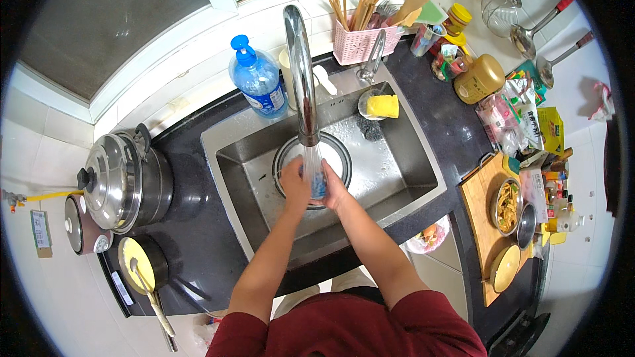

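Note:
Both of my hands are in the steel sink [397,170], under water running from the tall faucet [301,66]. Between them is a small blue-patterned object [318,186], partly covered by the stream and my fingers; its exact kind is unclear. My left hand [294,182] is closed against its left side. On the other side my right hand [336,188] curls around it. Beneath them, on the sink bottom, lies a round white dish with a dark rim [340,152].
A yellow sponge [382,106] and dark scouring pad [370,129] sit at the sink's far right. Behind it stand a blue pump bottle [259,86] and pink utensil basket [360,45]. Pots [135,182] flank the left; a cutting board [479,225] with food bowls lies right.

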`<state>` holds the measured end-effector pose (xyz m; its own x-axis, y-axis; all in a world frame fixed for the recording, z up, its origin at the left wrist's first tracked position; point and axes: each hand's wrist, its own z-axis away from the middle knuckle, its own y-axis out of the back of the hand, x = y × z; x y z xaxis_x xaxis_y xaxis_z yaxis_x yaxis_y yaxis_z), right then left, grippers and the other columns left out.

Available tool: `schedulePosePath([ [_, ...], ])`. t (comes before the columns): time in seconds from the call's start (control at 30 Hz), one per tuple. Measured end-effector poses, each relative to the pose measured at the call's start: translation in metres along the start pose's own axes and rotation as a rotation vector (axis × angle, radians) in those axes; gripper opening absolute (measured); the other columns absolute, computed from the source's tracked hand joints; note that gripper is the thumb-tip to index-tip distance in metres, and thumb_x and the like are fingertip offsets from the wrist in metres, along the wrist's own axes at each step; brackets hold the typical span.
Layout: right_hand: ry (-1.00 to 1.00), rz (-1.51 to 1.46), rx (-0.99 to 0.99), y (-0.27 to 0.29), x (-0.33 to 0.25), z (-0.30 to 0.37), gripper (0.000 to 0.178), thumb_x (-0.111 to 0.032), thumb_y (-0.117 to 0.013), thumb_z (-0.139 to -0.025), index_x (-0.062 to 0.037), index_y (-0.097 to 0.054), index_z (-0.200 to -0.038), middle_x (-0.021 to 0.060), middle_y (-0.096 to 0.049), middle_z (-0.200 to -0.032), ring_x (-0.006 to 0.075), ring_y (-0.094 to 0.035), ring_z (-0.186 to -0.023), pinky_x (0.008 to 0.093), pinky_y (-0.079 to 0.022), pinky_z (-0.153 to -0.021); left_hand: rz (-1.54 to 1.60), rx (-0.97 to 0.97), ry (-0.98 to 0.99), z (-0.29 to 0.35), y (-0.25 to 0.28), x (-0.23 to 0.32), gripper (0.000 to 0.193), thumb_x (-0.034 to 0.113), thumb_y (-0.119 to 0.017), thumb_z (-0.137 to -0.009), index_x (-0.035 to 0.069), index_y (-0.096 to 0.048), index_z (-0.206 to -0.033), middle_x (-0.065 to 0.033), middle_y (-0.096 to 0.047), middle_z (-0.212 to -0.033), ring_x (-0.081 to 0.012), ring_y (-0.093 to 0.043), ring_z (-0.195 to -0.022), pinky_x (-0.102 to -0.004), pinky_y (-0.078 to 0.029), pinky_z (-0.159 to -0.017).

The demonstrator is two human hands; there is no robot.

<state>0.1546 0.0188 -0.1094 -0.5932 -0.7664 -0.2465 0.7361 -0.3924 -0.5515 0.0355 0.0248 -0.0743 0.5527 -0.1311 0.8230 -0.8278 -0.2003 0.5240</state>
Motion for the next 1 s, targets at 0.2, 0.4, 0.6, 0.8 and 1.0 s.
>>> schedulePosePath([
  [0.2, 0.179, -0.149, -0.154, 0.065, 0.022, -0.098, 0.046, -0.036, -0.047, -0.089, -0.0108, -0.044, -0.126, 0.0127, -0.055, -0.112, 0.0226, -0.054, -0.097, 0.038, -0.045, -0.081, -0.171, -0.088, -0.121, 0.034, -0.031, 0.023, 0.022, 0.021, -0.059, -0.078, 0.003, -0.062, -0.09, -0.0204, -0.059, -0.096, -0.0353, -0.054, -0.09, -0.0393, -0.041, -0.08],
  [0.4, 0.322, -0.047, 0.043, -0.025, 0.001, -0.025, 0.03, -0.027, -0.045, -0.089, -0.0097, -0.052, -0.113, 0.009, -0.056, -0.094, 0.0223, -0.053, -0.085, 0.0381, -0.045, -0.072, 0.42, -0.083, 0.466, 0.024, -0.043, -0.034, 0.03, 0.021, -0.052, -0.085, 0.0, -0.054, -0.106, -0.0166, -0.058, -0.101, -0.0281, -0.053, -0.099, -0.0405, -0.04, -0.086],
  [0.6, 0.434, 0.282, 0.147, -0.027, 0.019, -0.014, 0.033, -0.031, -0.049, -0.086, -0.0099, -0.053, -0.112, 0.011, -0.057, -0.095, 0.0254, -0.054, -0.083, 0.0434, -0.043, -0.073, 0.405, -0.354, 0.507, 0.01, -0.017, -0.003, 0.038, 0.023, -0.048, -0.087, -0.001, -0.049, -0.116, -0.0152, -0.054, -0.113, -0.0261, -0.051, -0.105, -0.0376, -0.039, -0.088],
  [0.8, 0.314, -0.054, 0.115, -0.039, -0.027, 0.006, 0.025, -0.03, -0.048, -0.089, -0.0068, -0.055, -0.096, 0.0079, -0.058, -0.09, 0.0209, -0.054, -0.081, 0.0356, -0.044, -0.071, 0.297, -0.273, 0.566, 0.037, -0.041, -0.027, 0.034, 0.017, -0.045, -0.089, -0.001, -0.049, -0.117, -0.0149, -0.056, -0.11, -0.0228, -0.053, -0.101, -0.0331, -0.041, -0.085],
  [1.0, 0.728, 0.334, 0.207, -0.031, -0.066, -0.002, 0.047, -0.023, -0.058, -0.085, -0.0035, -0.043, -0.125, 0.0051, -0.053, -0.11, 0.0166, -0.049, -0.1, 0.0307, -0.037, -0.087, 0.671, -0.233, 0.791, 0.01, -0.015, 0.003, 0.03, 0.01, -0.043, -0.088, 0.002, -0.052, -0.114, -0.0094, -0.058, -0.102, -0.0158, -0.055, -0.084, -0.0319, -0.045, -0.069],
])
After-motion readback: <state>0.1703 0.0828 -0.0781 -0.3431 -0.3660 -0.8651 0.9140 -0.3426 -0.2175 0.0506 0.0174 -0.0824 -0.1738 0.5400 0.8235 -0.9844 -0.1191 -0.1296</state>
